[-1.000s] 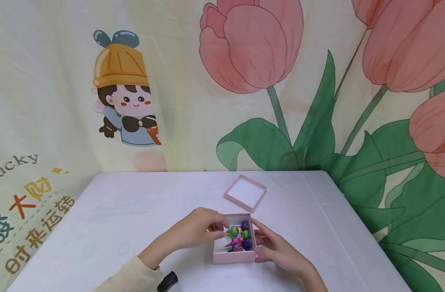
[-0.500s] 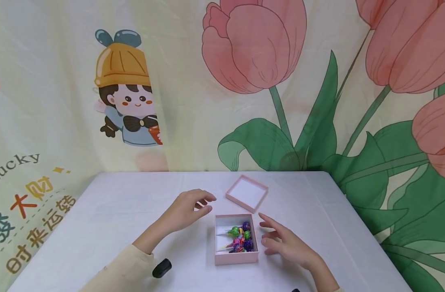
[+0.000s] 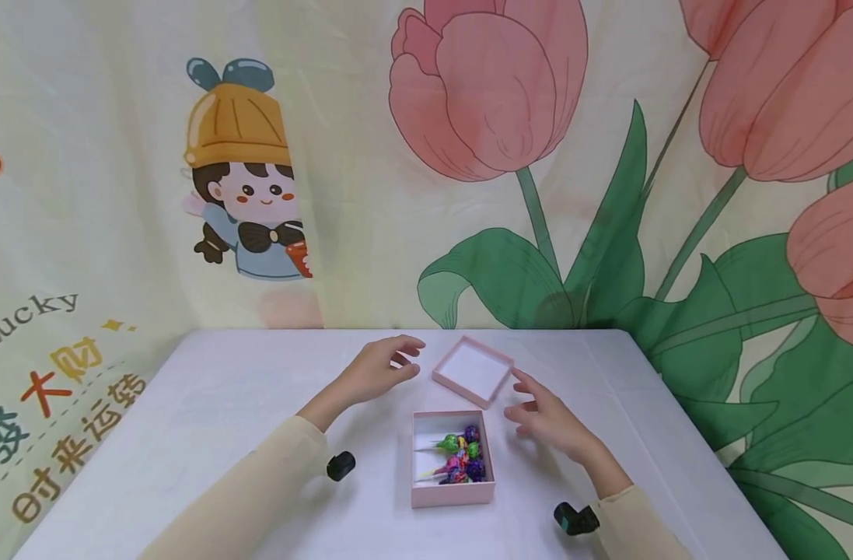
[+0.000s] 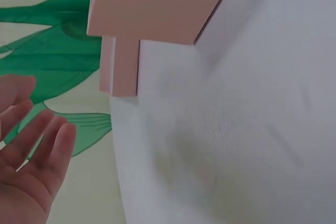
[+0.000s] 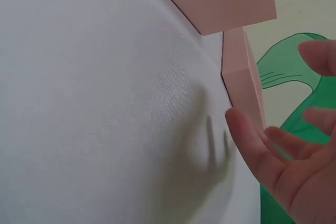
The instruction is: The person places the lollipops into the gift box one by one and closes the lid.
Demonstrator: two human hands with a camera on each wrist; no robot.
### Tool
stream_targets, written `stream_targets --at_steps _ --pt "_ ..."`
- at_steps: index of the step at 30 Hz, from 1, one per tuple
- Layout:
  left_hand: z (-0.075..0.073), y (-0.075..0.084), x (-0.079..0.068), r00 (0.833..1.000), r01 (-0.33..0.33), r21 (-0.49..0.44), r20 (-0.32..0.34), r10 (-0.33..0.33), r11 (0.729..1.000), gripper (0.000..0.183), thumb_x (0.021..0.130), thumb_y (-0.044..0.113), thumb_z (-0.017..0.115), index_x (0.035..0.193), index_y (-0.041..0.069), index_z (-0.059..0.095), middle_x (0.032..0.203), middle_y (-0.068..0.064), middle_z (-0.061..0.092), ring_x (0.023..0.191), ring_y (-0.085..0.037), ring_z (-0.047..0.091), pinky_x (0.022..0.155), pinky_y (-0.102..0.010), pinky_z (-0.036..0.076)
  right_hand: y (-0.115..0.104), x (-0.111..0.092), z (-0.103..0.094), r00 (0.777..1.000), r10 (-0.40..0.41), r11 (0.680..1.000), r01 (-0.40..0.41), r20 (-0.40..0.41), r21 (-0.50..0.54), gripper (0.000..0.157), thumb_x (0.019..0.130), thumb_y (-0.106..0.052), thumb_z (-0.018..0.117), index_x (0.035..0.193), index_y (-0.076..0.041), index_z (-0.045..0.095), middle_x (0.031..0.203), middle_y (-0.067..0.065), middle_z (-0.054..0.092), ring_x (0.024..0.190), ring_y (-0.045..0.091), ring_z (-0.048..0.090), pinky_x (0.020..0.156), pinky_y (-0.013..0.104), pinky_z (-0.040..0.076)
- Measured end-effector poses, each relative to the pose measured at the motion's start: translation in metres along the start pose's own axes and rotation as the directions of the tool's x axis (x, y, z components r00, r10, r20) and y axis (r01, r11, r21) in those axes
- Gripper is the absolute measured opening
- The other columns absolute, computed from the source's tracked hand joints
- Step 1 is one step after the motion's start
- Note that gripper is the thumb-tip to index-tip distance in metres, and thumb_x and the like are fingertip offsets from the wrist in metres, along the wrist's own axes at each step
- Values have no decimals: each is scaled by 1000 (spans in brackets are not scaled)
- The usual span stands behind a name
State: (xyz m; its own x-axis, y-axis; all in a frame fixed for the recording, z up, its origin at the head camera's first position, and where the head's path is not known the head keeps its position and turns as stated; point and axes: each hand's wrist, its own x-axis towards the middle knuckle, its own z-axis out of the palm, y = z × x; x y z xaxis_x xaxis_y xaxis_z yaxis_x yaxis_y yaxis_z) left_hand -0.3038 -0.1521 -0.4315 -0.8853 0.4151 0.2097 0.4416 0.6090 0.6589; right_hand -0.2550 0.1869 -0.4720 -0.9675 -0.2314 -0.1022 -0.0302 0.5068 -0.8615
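Several lollipops (image 3: 461, 459) in bright green, pink and purple wrappers lie in a pink open-topped box (image 3: 453, 495) on the table. Behind the box rests its pink, white-lined lid (image 3: 473, 372), inside facing up. My left hand (image 3: 377, 369) hovers left of the lid, fingers loosely bent and holding nothing. To the lid's right is my right hand (image 3: 548, 414), its fingers relaxed and its forefinger close to the lid's right corner; whether it touches is hard to tell. Each wrist view shows the box's pink outer wall (image 4: 157, 9) and empty fingers.
A white cloth covers the table (image 3: 258, 404). At its far edge hangs a printed curtain (image 3: 356, 194) with tulips and a cartoon figure. A small black device sits at the left wrist (image 3: 340, 466) and another at the right wrist (image 3: 576, 519).
Both hands have left the box of lollipops and moved away from me to either side of the lid. Box and lid stay in place on the table.
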Motion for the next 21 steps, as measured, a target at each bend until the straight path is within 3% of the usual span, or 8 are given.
stream_targets --at_steps 8,15,21 --pt "8 -17 16 998 35 -39 54 -33 999 48 102 18 71 148 11 58 137 -18 68 120 -29 69 99 -46 57 2 24 3 994 98 995 -96 -57 35 83 103 -29 68 170 -15 21 168 23 34 143 47 49 100 48 58" --pt "15 -26 26 992 63 -76 112 -54 995 50 103 22 70 150 12 57 139 -18 67 122 -31 67 100 -47 56 1 34 6 988 142 989 -138 -62 58 85 103 -31 67 170 -11 19 167 27 33 132 44 61 108 54 52" --pt "21 -27 37 984 116 -91 149 -101 989 54 105 23 68 155 12 52 142 -15 65 124 -31 65 102 -47 55 0 41 11 985 159 984 -153 -62 95 85 103 -29 67 170 -10 18 166 26 34 132 43 59 109 55 51"
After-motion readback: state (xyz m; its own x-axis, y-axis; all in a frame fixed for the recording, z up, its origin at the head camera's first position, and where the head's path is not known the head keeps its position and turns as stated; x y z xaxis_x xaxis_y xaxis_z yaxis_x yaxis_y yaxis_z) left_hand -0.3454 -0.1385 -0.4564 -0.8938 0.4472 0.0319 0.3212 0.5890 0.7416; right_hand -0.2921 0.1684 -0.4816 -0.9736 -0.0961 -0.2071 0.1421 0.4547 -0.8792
